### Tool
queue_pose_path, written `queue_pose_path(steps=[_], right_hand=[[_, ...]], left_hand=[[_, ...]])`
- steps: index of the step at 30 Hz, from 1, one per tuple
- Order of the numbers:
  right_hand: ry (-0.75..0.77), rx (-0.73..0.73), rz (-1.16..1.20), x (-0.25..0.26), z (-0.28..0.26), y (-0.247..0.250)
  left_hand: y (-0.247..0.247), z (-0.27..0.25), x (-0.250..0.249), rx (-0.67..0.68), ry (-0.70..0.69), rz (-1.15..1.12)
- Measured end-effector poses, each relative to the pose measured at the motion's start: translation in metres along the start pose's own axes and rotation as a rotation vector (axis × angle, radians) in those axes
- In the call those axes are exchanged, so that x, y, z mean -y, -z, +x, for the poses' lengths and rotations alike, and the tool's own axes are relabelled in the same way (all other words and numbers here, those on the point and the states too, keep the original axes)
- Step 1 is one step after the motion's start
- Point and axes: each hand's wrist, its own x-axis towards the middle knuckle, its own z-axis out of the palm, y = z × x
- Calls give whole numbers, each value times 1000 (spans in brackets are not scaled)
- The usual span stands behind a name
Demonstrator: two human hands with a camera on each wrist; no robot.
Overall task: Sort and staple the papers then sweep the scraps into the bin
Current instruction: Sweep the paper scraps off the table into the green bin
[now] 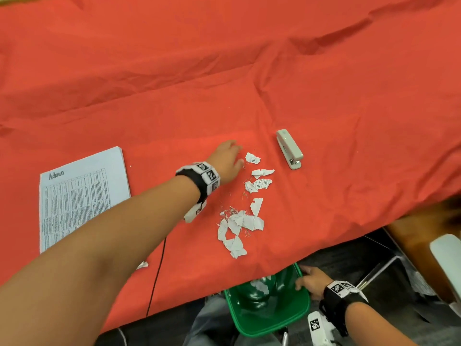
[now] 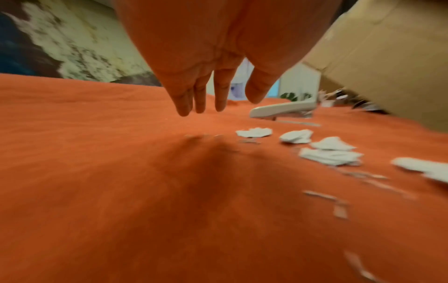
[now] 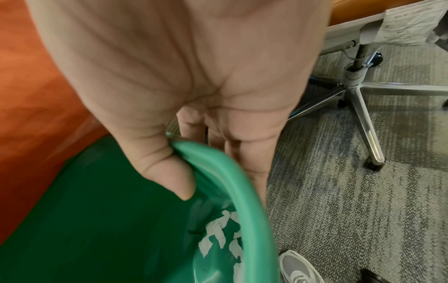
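A stapled stack of papers (image 1: 82, 196) headed "Admin" is lying at 9 o'clock on the counter (image 1: 224, 71), which is wearing a wrinkled red cloth. A small torn scrap (image 1: 142, 264) is peeking out from under the forearm at 7 o'clock, beside a thin black cable (image 1: 157, 275) that is running off the near edge.

The left hand (image 1: 228, 159) is reaching across to the middle of the counter, its grip slack and holding nothing; the left wrist view shows the fingers (image 2: 186, 99) pointing straight and close together just above the cloth. Just to the 3 o'clock side of that hand, torn paper scraps (image 1: 239, 223) and loose staples (image 1: 230, 210) are lying scattered in a trail that is running toward the near edge at 6 o'clock. A pale grey stapler (image 1: 289, 149) is sitting closed beyond the scraps, at 2 o'clock from the hand and apart from it.

Below the counter edge, at 5 o'clock, a green bin (image 1: 296, 318) is being held up by the right hand (image 1: 311, 283), whose grip is closing on the rim, thumb (image 3: 169, 176) inside and fingers outside. A few white scraps (image 3: 220, 235) are already lying in the bottom of the bin. A chair base (image 3: 363, 107) is standing on grey carpet (image 3: 351, 210) at far right
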Motion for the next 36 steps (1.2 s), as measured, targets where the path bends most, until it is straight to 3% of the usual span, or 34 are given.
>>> queue_pose_path(steps=[4, 9, 14, 16, 21, 25, 29, 33, 36], right_hand=[[-13, 10, -4, -7, 5, 3], [-28, 19, -15, -11, 4, 4], [-30, 13, -3, -11, 4, 5], [-26, 10, -20, -9, 5, 6], [-6, -18, -38, -5, 0, 6], [-5, -33, -58, -8, -2, 6], [-5, -30, -53, -13, 1, 7], [-15, 2, -40, -15, 3, 8], [-22, 5, -22, -19, 11, 9]], left_hand=[[-8, 14, 7, 91, 94, 69], [-32, -39, -14, 121, -114, 75], [-47, -84, -18, 269, -226, 37], [-38, -74, -23, 233, -191, 13], [-20, -6, -28, -6, -140, 5], [-31, 19, -26, 28, -63, 13], [-49, -11, -27, 4, -138, 39], [-66, -76, -31, 102, -233, 110], [-62, -94, -34, 120, -235, 120]])
